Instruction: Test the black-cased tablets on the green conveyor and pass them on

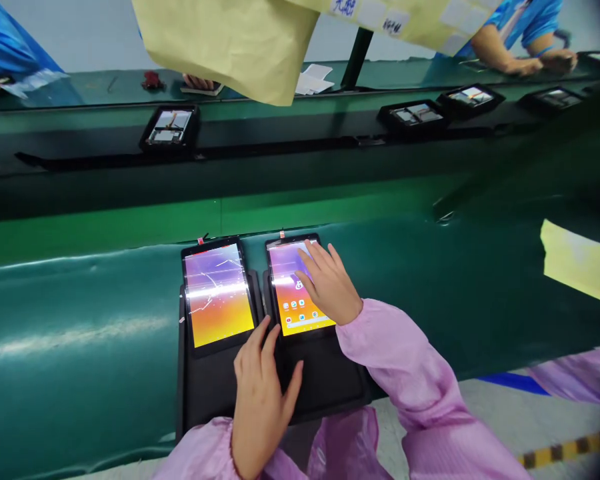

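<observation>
1. Tablets (215,293): two, side by side on a green conveyor belt (80,347), each in a black folio case (220,393) with its flap lying toward the person. Belt runs well past both sides of the cases; most room is to the left. Case fronts sit near the belt's near edge, with a grey floor (480,413) below it.
2. Second belt runs behind, carrying more tablets in black trays (415,115). Kraft-paper sheet (225,40) hangs over that far belt at top. Co-worker's hands (540,63) rest on the far side, top right, by a blue sleeve (520,20).
3. Right hand (330,283): open, fingers spread, sits over the right tablet (297,293), with fingertips (313,250) on its upper screen. Pink sleeve (395,353) trails to lower right.
4. Left hand (263,400): open, not gripping, fingers down on the black flap just below the two tablets, nearest the right tablet's lower edge.
5. Left tablet (217,297) is lit, orange-to-purple screen, white crack-like lines across it. Right tablet is lit, same colours, with small app icons showing. Small red tags stick out at both top edges.
</observation>
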`<action>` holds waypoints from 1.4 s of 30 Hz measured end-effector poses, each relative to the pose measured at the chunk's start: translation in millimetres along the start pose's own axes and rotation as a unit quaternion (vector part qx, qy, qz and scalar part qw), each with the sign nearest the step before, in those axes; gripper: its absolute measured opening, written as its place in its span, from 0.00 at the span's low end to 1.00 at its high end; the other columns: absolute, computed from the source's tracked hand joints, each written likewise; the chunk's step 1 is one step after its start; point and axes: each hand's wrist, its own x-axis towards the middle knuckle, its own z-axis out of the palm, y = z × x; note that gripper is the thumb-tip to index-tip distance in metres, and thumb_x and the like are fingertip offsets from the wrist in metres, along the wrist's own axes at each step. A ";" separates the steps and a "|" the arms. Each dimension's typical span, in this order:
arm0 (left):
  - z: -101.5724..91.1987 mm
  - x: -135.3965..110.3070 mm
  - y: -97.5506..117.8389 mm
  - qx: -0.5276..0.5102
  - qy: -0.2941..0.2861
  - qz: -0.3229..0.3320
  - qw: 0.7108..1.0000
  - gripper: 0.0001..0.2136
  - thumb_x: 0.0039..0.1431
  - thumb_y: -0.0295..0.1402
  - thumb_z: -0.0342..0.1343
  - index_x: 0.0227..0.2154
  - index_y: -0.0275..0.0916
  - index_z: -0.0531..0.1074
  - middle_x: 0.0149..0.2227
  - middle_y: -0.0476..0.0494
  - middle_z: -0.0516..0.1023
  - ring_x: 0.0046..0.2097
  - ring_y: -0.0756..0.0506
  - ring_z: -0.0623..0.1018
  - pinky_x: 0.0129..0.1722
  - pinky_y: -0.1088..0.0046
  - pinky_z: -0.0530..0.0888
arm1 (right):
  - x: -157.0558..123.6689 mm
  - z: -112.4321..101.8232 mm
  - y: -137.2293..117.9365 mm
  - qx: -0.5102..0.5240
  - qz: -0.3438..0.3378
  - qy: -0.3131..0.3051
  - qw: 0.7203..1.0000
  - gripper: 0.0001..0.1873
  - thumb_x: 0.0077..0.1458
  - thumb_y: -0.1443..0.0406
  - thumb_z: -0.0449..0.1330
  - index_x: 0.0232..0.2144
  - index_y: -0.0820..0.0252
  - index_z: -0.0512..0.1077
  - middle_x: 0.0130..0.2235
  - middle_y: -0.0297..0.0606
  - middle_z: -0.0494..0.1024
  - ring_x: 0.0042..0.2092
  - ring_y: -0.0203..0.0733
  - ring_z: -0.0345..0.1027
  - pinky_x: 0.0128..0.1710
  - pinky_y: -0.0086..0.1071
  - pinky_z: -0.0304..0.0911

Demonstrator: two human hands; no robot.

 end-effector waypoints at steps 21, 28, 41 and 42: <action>25.5 8.8 -3.1 0.117 0.069 -0.015 0.991 0.31 0.60 0.40 0.54 0.62 0.31 0.52 0.61 0.24 0.60 0.61 0.33 0.63 0.53 0.55 0.61 | -104.6 16.3 -33.5 -0.089 -0.047 0.003 0.995 0.32 0.63 0.51 0.47 0.63 0.63 0.57 0.65 0.42 0.58 0.66 0.50 0.49 0.66 0.53 0.38; 24.2 10.9 -1.4 0.119 0.078 -0.011 0.990 0.31 0.59 0.40 0.55 0.60 0.30 0.54 0.60 0.23 0.61 0.61 0.34 0.63 0.53 0.58 0.61 | -106.6 20.0 -35.0 -0.086 -0.041 0.001 0.995 0.32 0.64 0.51 0.46 0.64 0.62 0.55 0.66 0.42 0.57 0.67 0.50 0.46 0.66 0.54 0.38; 25.1 11.1 -3.3 0.112 0.079 -0.014 0.991 0.33 0.59 0.42 0.55 0.61 0.30 0.52 0.60 0.22 0.61 0.61 0.33 0.63 0.52 0.56 0.61 | -106.0 13.2 -30.1 -0.007 -0.040 0.013 0.999 0.26 0.64 0.54 0.49 0.59 0.60 0.63 0.62 0.44 0.64 0.63 0.52 0.55 0.65 0.57 0.37; 24.5 11.4 -2.4 0.115 0.079 -0.013 0.990 0.33 0.59 0.42 0.56 0.61 0.30 0.52 0.60 0.22 0.61 0.61 0.33 0.63 0.52 0.56 0.61 | -99.6 8.8 -22.0 0.026 -0.047 0.021 0.998 0.22 0.64 0.56 0.49 0.55 0.58 0.67 0.59 0.42 0.69 0.61 0.50 0.59 0.65 0.57 0.37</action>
